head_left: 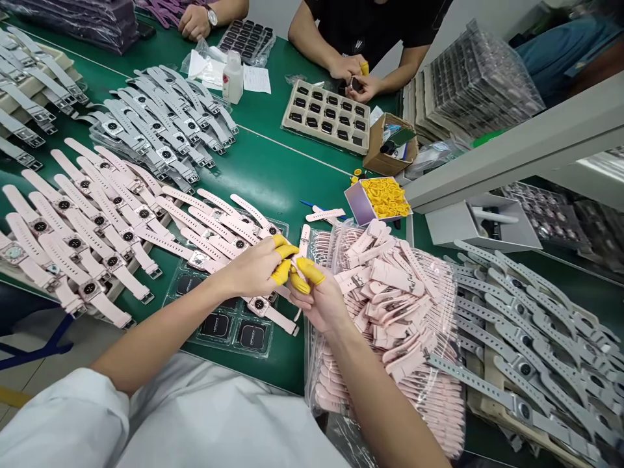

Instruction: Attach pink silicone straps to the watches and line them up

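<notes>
My left hand [256,265] and my right hand [319,289] meet over the near part of the table, yellow covers on several fingertips. Between them the fingers pinch a small pink watch piece [294,262], mostly hidden by the fingers. Beneath my left hand, pink-strapped watches [238,244] lie across a clear plastic tray [195,337] that holds black square watch faces [252,336]. Beside my right hand, loose pink straps [390,279] are heaped on a plastic-wrapped stack of more pink straps.
Pink watches [100,221] and grey watches [163,123] cover the left side; more grey watches [531,351] lie at right. A purple box [361,203] holds yellow finger covers. Across the table, a person's hands [358,81] work beside a beige tray [287,123] of watch faces.
</notes>
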Action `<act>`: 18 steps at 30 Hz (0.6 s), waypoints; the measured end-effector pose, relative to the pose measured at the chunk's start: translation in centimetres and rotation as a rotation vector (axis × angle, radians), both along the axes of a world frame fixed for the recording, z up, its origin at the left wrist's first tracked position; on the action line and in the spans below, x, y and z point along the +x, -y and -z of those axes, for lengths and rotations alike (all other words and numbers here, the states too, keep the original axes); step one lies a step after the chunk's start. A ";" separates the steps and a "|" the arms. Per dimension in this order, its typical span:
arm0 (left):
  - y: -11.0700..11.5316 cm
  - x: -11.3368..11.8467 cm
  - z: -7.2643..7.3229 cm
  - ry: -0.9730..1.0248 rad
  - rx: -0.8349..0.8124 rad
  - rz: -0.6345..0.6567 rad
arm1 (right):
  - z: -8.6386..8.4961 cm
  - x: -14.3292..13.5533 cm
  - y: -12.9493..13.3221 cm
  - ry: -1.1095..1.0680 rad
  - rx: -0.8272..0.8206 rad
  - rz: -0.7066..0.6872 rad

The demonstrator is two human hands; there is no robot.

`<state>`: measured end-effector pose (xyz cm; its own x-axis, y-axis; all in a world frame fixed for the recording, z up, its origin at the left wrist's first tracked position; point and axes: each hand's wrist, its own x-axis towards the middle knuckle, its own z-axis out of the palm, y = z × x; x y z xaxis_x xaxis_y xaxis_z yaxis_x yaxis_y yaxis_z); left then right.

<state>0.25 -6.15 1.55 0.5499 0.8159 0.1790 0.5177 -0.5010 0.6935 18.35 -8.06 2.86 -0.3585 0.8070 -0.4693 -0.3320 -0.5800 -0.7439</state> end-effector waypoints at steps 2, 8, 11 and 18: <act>0.0 0.2 0.2 -0.073 0.013 0.007 | 0.1 0.1 0.1 0.005 -0.028 -0.005; -0.3 0.0 0.3 0.001 -0.063 0.067 | -0.1 0.1 0.4 -0.019 -0.044 0.008; -0.2 0.0 0.1 -0.026 -0.053 0.043 | -0.2 0.0 0.4 0.013 -0.053 -0.002; -0.1 -0.1 -0.3 -0.083 -0.096 0.052 | 0.2 0.1 0.6 0.133 -0.024 -0.039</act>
<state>0.14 -6.05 1.80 0.6016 0.7970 0.0533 0.5502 -0.4618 0.6957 18.44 -8.69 2.65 -0.3227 0.7815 -0.5340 -0.2079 -0.6089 -0.7655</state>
